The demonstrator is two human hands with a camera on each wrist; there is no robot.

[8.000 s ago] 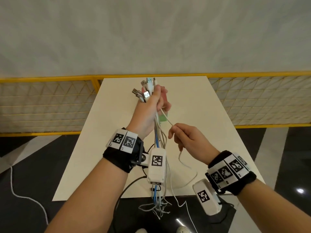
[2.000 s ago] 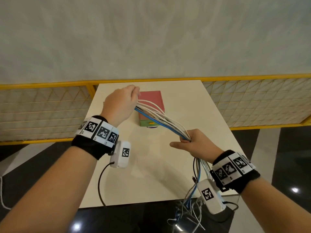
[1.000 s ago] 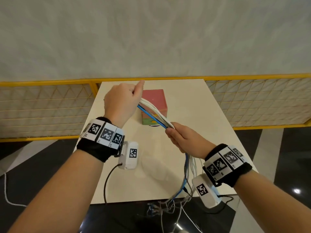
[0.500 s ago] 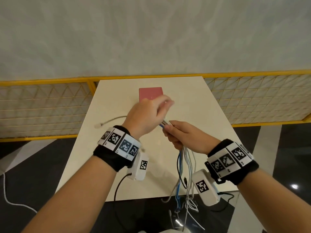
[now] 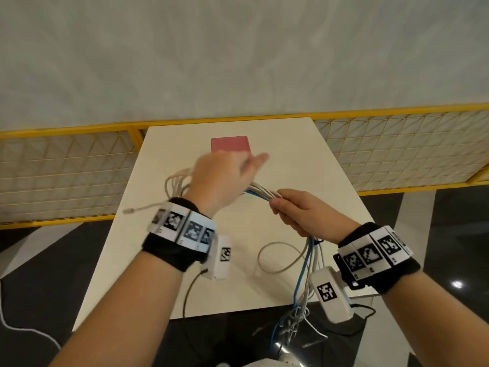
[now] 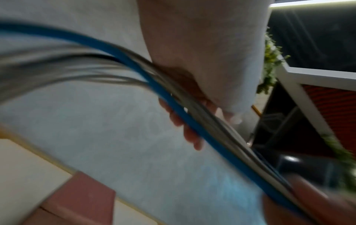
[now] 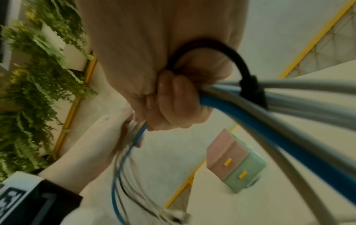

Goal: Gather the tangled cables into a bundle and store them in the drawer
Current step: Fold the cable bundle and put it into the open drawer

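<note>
Both hands hold the cables (image 5: 260, 193) above the table (image 5: 304, 165): right hand (image 5: 299, 211) fisted tight, left hand (image 5: 225, 178) fingers curled loosely round them. Coil toward your right fist, lifting dangling ends before the drawer box (image 5: 230, 143).

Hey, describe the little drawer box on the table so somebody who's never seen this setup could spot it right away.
Start at the cream table in front of the yellow mesh fence. At its far end, beyond both hands, stands the small drawer box. It is the only boxy thing on the table, pink on top; the right wrist view shows a pink drawer above a green one, each with a small yellow handle.
</note>
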